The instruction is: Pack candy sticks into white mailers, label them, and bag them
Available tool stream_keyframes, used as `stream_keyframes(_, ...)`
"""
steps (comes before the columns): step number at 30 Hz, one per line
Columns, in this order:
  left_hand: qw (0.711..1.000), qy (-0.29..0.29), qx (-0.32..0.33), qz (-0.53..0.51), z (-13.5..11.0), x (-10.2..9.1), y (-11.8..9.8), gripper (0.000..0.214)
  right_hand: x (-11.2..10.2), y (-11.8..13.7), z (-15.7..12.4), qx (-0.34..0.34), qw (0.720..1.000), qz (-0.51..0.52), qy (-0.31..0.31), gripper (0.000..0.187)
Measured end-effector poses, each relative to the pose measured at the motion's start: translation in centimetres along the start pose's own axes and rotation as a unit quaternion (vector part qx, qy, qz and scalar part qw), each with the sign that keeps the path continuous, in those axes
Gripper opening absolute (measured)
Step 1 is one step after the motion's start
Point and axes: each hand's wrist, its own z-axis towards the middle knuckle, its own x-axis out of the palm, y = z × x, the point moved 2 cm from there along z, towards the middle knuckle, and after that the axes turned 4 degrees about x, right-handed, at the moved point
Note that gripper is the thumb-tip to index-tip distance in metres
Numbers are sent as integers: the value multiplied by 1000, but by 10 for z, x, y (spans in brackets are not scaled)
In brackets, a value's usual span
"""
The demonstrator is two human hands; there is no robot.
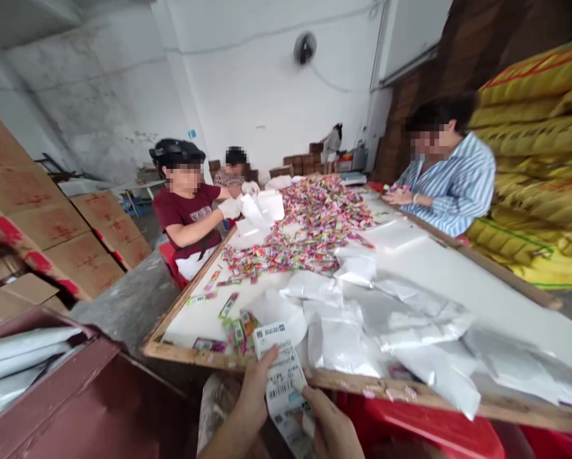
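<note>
Both of my hands hold a strip of white printed labels (284, 381) with barcodes, low at the near edge of the wooden-rimmed table (194, 354). My left hand (255, 390) pinches the strip's left side with the thumb on top. My right hand (328, 426) grips its lower right part. Just beyond the strip lie a few small colourful packets (240, 328) and a heap of white plastic bags (362, 319).
A big pile of colourful sweets (314, 223) covers the far half of the table. A person in a dark red shirt (186, 210) sits at left holding a white bag, another in a striped shirt (453, 178) at right. Cardboard boxes (51, 236) stack at left, yellow sacks (539, 159) at right.
</note>
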Motion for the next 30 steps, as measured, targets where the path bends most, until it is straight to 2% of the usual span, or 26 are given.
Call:
stream_keyframes(3,999,2,-26,-26,-3,4,4,32,-6,4,-3,-37,999,-37,-14,42)
stream_keyframes(8,996,-19,-74,-37,1,5,5,18,-15,22,-3,-13,998,-60,-5,30)
stream_keyframes(12,994,-12,-99,-49,1,9,7,15,-16,23,0,5,999,-47,-18,30)
stream_keyframes(14,995,-17,-94,-41,2,9,8,15,-15,19,2,4,999,-42,-26,39)
stream_keyframes(16,997,-34,-63,-27,4,7,6,14,-14,17,4,5,999,-47,-23,45)
stream_keyframes(19,999,-48,-25,3,6,4,2,15,-15,17,7,23,997,-79,-7,42)
stream_keyframes(24,997,-40,-44,44,9,0,3,13,-17,26,12,28,992,-125,10,32)
stream_keyframes(26,996,-52,-49,51,12,-1,5,13,-16,34,14,5,990,-141,-25,29)
stream_keyframes(28,995,-64,-55,47,16,-3,6,13,-20,48,14,-48,984,-154,-82,24)
stream_keyframes(30,994,-84,-57,35,21,-5,4,14,-36,68,10,-125,976,-102,-144,17)
